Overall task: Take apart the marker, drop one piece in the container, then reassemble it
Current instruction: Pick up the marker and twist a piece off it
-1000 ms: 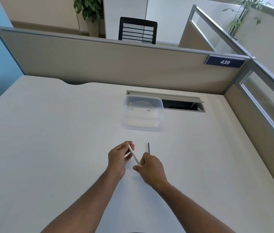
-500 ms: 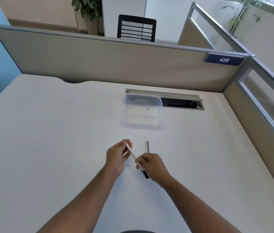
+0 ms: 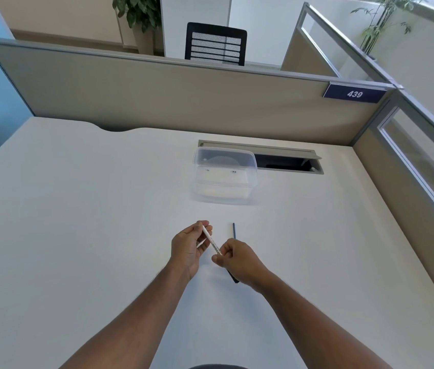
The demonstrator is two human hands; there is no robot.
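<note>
The left hand [image 3: 188, 249] pinches the upper end of the white marker barrel [image 3: 211, 239] between thumb and fingertips, while the right hand [image 3: 237, 262] is closed round the barrel's lower end, both raised just above the counter [image 3: 77, 209]. A second ago the two hands were pressed close with only the white barrel showing between them; half a second ago a dark piece [image 3: 233, 276] had appeared below the right hand, and it now sticks out from under that hand, slanting down and to the right in line with the barrel. That reads as the dark end piece, likely the cap, being drawn off or pushed back on along the barrel's axis; which of the two cannot be told from this view, since the joint is hidden inside the right hand. A thin blue stick [image 3: 234, 230], probably the marker's inner part, lies on the counter just beyond the right hand, untouched through all three moments. The clear container [image 3: 224, 179] stands farther off toward the partition and looks empty, though its glare makes that uncertain. My judgement is that the marker is partly apart and the drop into the container is not yet made.
</note>
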